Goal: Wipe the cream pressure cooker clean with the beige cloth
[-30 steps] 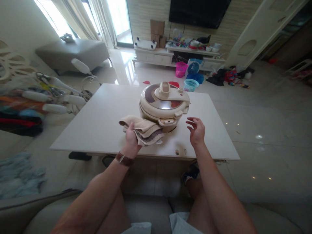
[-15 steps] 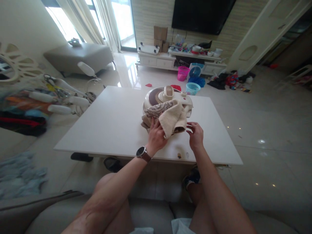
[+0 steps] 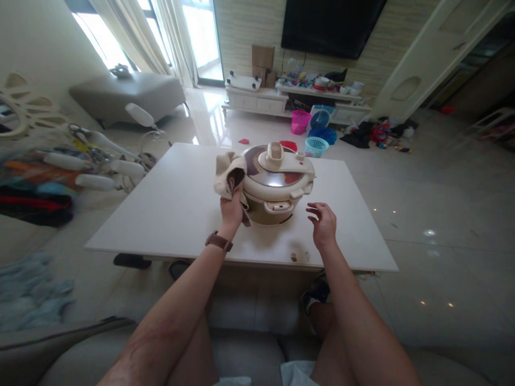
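Note:
An electric pressure cooker (image 3: 273,182) with a cream body and a shiny lid stands upright on the white table (image 3: 169,214). My left hand (image 3: 232,210) grips a bunched beige cloth (image 3: 227,174) at the cooker's left side; the cloth's folds hide part of the rim there. To the right of the cooker, apart from it, my right hand (image 3: 323,222) hovers over the table with curled, parted fingers and nothing between them. A small dark and yellow object (image 3: 293,257) lies near the table's front edge, too small to name.
Beyond the table, a pink basket (image 3: 300,122) and a light blue basket (image 3: 316,146) stand on the floor. A lamp with several white shades (image 3: 96,182) is close to the table's left side. My knees are below the front edge.
My left hand has swept the cloth from the cooker's front around to its left side, uncovering the front handle and lid. My right hand has hardly moved.

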A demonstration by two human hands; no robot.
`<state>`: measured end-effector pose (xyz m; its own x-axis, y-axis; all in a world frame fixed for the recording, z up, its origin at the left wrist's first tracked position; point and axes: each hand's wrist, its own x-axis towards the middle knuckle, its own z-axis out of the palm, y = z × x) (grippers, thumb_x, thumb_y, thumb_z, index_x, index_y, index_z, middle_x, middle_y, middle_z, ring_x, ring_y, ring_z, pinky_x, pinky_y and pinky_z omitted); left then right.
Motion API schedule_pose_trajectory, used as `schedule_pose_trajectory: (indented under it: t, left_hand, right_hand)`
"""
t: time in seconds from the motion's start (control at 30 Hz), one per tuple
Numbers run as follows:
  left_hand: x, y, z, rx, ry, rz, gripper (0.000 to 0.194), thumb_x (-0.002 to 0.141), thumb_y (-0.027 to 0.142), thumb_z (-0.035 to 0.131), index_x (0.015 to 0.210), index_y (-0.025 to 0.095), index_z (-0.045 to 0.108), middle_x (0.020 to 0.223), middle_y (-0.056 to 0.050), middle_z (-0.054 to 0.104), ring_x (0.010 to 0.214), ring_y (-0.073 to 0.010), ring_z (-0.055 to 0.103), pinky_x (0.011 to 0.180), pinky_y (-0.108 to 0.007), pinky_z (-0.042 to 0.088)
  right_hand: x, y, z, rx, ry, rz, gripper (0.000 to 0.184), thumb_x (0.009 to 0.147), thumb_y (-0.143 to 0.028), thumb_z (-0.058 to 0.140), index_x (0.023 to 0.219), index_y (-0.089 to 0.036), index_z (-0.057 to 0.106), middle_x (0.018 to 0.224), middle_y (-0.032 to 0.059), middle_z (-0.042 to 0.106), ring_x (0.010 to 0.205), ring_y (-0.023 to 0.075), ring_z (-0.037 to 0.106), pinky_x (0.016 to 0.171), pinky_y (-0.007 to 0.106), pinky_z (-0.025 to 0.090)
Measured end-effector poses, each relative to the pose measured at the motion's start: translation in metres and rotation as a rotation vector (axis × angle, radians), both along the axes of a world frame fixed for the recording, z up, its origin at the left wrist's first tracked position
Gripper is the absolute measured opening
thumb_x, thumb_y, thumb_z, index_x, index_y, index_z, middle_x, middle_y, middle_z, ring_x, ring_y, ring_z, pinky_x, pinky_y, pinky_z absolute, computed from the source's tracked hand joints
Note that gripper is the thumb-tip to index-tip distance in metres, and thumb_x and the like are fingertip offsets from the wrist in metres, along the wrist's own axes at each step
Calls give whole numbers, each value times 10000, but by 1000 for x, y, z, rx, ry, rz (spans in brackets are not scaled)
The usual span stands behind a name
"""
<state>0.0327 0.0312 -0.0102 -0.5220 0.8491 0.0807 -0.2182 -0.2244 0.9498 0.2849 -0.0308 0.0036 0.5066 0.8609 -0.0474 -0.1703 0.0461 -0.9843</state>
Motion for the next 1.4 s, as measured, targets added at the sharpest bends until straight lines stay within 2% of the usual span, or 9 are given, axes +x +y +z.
schedule_pose_trajectory:
  t: [0.13,0.23,0.37,0.53,0.7,0.87,1.0,1.2,1.4]
  left_hand:
    - [-5,8,-7,-116,-191,37,351,905,343,759,1212,176,724,1377,-129,714,1350,-259,640,1217,-416,438]
    - [0,2,-8,-84,-157,44,325,940,350,722,1220,184,718,1417,-116,697,1384,-241,615,1239,-400,409]
    - [11,-13,-3,41,19,-8,290,875,329,791,1141,220,756,1371,-79,723,1459,-247,540,1299,-392,308]
    - [25,-33,15,196,380,-226,241,754,334,876,968,262,792,1300,-99,747,1558,-342,400,1350,-549,154]
    - [46,-50,38,420,707,-445,177,787,317,825,961,294,808,1235,-101,769,1474,-394,505,1345,-624,88]
    - [46,-43,46,320,934,-317,358,822,298,759,1177,269,791,1422,-93,696,1513,-368,461,1358,-582,71]
    - [32,-29,35,200,1039,-145,437,874,292,675,1302,230,742,1511,-99,636,1539,-328,426,1365,-534,104]
    - [17,-14,4,170,649,-3,369,865,283,687,1216,197,758,1426,-130,682,1475,-306,507,1286,-473,338]
    - [6,1,-5,55,10,40,347,868,302,749,1198,196,731,1348,-81,733,1377,-265,605,1235,-399,419]
  right_hand:
    - [-2,1,-1,-2,-8,16,215,730,-453,662,786,-246,658,947,24,772,861,198,687,663,289,433]
    - [-3,2,-2,-8,-10,21,208,732,-451,662,781,-249,650,944,24,772,864,203,688,664,293,430]
    - [-4,2,-1,-15,11,8,202,714,-440,675,774,-247,662,937,18,768,853,197,681,666,290,430]
    - [-4,1,-1,-27,10,11,203,714,-435,679,775,-242,686,942,17,759,860,191,678,668,285,432]
    - [-2,0,-3,-26,-19,22,190,720,-428,684,756,-242,681,890,4,732,846,188,670,665,287,435]
    - [0,-2,-4,-24,-47,21,194,742,-423,665,775,-234,698,917,17,736,867,190,679,661,280,425]
    - [2,-2,-4,-36,-41,7,218,726,-427,664,779,-221,714,937,28,748,864,183,679,663,271,422]
    - [1,0,-2,-35,9,-15,225,686,-436,685,765,-226,706,903,12,756,847,177,678,668,264,429]
    - [-2,-1,2,-48,18,-11,231,664,-439,680,751,-225,689,888,13,762,833,178,678,673,268,434]
